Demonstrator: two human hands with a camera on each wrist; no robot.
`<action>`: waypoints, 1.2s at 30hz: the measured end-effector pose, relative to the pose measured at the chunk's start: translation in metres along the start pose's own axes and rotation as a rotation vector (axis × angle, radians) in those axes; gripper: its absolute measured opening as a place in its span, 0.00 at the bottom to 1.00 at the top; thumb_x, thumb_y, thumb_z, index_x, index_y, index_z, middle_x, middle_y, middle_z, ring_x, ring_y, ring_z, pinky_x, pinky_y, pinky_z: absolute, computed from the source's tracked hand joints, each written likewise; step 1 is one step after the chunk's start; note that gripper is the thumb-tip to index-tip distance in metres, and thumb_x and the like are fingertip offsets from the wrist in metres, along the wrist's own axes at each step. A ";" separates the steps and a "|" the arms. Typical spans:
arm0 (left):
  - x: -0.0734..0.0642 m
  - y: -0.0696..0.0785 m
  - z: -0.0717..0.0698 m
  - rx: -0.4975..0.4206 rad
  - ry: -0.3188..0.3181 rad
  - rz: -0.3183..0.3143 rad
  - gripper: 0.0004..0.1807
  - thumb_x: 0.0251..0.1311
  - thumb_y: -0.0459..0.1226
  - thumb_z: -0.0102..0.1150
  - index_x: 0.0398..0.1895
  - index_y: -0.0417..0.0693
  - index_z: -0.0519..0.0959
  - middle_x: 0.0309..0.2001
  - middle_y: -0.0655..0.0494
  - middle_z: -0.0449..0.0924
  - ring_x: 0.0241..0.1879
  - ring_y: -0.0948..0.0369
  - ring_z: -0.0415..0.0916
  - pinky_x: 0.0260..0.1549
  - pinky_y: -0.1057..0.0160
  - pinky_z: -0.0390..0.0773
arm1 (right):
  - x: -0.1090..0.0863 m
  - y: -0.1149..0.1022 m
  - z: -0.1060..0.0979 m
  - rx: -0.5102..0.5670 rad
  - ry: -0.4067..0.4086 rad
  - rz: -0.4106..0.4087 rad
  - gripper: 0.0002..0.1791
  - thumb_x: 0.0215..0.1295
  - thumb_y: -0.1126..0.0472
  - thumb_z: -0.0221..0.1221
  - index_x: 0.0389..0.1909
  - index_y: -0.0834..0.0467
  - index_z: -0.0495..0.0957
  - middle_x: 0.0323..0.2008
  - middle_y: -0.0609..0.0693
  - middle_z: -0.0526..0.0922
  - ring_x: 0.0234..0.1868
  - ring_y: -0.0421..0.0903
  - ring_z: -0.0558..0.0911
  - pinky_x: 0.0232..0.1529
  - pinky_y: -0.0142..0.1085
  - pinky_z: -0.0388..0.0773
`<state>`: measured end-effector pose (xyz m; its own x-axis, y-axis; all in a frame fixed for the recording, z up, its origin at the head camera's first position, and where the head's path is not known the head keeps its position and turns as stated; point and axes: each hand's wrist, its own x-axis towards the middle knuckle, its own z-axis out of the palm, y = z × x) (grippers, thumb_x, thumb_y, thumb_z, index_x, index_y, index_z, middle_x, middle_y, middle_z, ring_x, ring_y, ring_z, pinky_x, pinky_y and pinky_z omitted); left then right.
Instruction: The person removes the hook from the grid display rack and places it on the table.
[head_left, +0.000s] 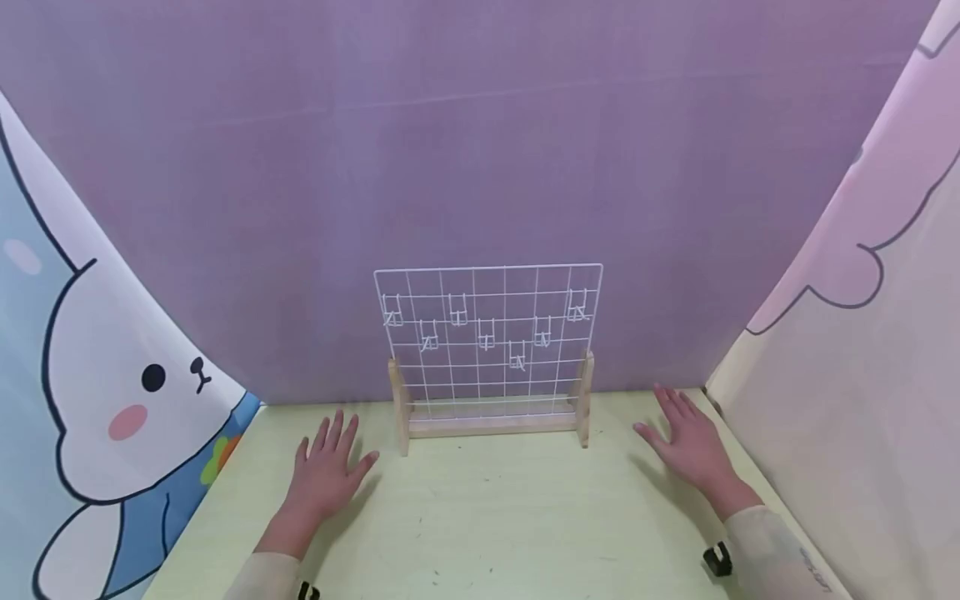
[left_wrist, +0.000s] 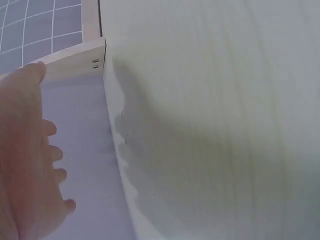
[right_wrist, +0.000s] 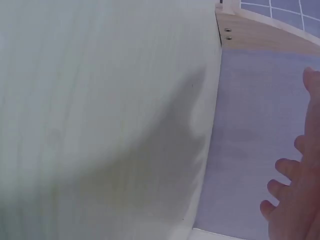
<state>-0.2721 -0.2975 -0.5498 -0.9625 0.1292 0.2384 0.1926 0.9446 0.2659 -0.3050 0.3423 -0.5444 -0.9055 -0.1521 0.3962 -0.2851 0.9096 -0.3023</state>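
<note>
A white wire grid rack (head_left: 487,385) stands upright in a pale wooden base (head_left: 491,427) at the back of the table. Several small white wire hooks (head_left: 486,340) hang on its grid at differing heights. My left hand (head_left: 324,475) is held palm down to the left of the rack, fingers spread and straight, holding nothing. To the right of the rack is my right hand (head_left: 690,446), also palm down with its fingers extended and nothing in it. Both wrist views show the hands above their shadows, near the wooden side supports (left_wrist: 75,62).
The pale yellow table (head_left: 480,517) runs back to a purple cloth backdrop (head_left: 480,167). A panel with a cartoon rabbit (head_left: 135,400) closes the left side, and a pink and cream panel (head_left: 847,400) the right. A black clip (head_left: 717,559) sits by the right sleeve.
</note>
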 end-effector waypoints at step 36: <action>0.021 0.020 -0.008 -1.071 0.223 -0.216 0.24 0.81 0.33 0.63 0.75 0.35 0.74 0.72 0.34 0.77 0.56 0.76 0.80 0.58 0.77 0.79 | 0.036 -0.043 0.003 0.763 0.143 0.215 0.27 0.84 0.58 0.63 0.75 0.68 0.73 0.69 0.70 0.80 0.55 0.23 0.77 0.56 0.18 0.74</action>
<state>-0.2868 -0.2788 -0.5323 -0.9605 -0.1652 0.2241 0.1944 0.1783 0.9646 -0.3261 0.2969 -0.5201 -0.9307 0.0944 0.3533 -0.2918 0.3907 -0.8730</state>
